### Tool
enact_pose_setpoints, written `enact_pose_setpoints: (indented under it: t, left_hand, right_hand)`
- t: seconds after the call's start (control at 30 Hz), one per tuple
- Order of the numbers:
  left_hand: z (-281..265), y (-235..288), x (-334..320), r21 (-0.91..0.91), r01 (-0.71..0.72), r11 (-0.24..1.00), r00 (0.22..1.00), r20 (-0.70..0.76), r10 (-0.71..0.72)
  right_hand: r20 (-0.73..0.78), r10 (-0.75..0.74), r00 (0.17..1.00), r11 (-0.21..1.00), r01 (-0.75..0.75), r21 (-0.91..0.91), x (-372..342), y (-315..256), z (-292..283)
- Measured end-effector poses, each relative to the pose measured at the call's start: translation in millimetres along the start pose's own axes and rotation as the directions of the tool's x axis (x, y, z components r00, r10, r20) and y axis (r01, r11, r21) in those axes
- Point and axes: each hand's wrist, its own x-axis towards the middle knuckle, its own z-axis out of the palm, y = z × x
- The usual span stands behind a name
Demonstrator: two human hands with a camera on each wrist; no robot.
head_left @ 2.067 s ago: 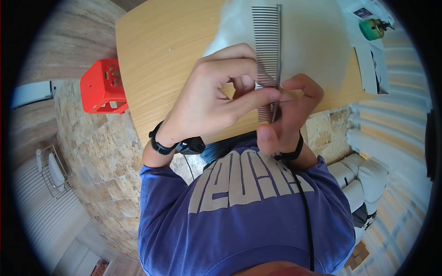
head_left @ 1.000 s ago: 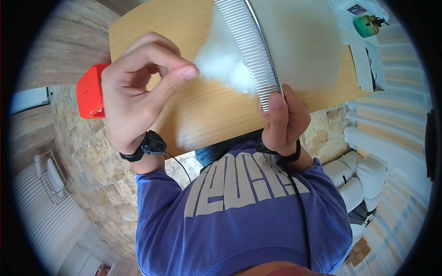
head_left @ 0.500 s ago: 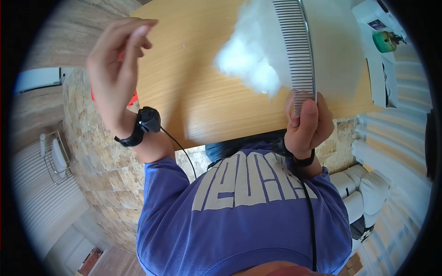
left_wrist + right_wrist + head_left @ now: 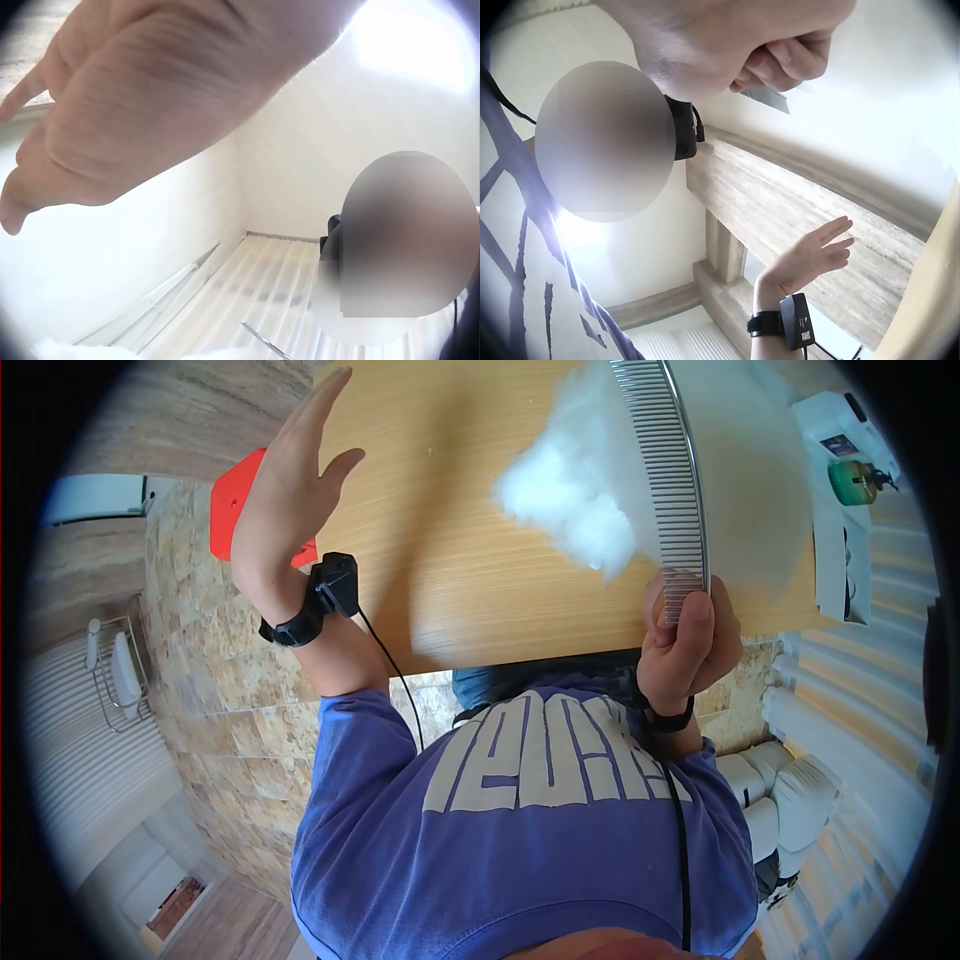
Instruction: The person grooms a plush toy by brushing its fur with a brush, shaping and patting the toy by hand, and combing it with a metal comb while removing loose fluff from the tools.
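A metal comb (image 4: 675,470) stands up from the right hand (image 4: 690,645), whose fingers and thumb grip its lower end. In the right wrist view the curled right hand (image 4: 780,56) shows with a short piece of the comb (image 4: 766,97) beyond it. The left hand (image 4: 290,500) is raised over the table's left edge, fingers extended, thumb apart, holding nothing; it also shows in the left wrist view (image 4: 150,97). White fluffy fiber (image 4: 575,500) lies on the table left of the comb, and a paler mass (image 4: 750,470) spreads to the comb's right.
The wooden table (image 4: 480,600) has a red stool (image 4: 232,500) beside its left edge. At the right are a green pump bottle (image 4: 852,482) and a white box (image 4: 832,565). A cable (image 4: 395,660) runs from the left wrist camera.
The left hand has left the comb, moved far to the left and straightened its fingers. The right hand has kept its grip on the comb and shifted right. More of the white fiber shows.
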Motion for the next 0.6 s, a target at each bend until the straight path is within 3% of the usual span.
enact_pose_setpoints:
  t: [0.17, 0.4, 0.6]
  left_hand:
    - [2, 1, -2, -0.001, -0.001, 1.0, 1.0, 0.008, 0.001]
    - [9, 10, 4, -0.146, -0.167, 0.975, 0.977, -0.158, 0.143]
    - [25, 33, 13, -0.258, -0.217, 0.942, 0.974, -0.126, 0.19]
  right_hand:
    - [0.0, -0.029, 1.0, 0.998, 0.029, -0.052, 2, -2, -2]
    - [-0.012, -0.116, 0.993, 0.984, 0.113, -0.139, 5, -10, -8]
    - [-0.232, -0.138, 0.963, 0.99, 0.14, -0.011, 9, -10, -27]
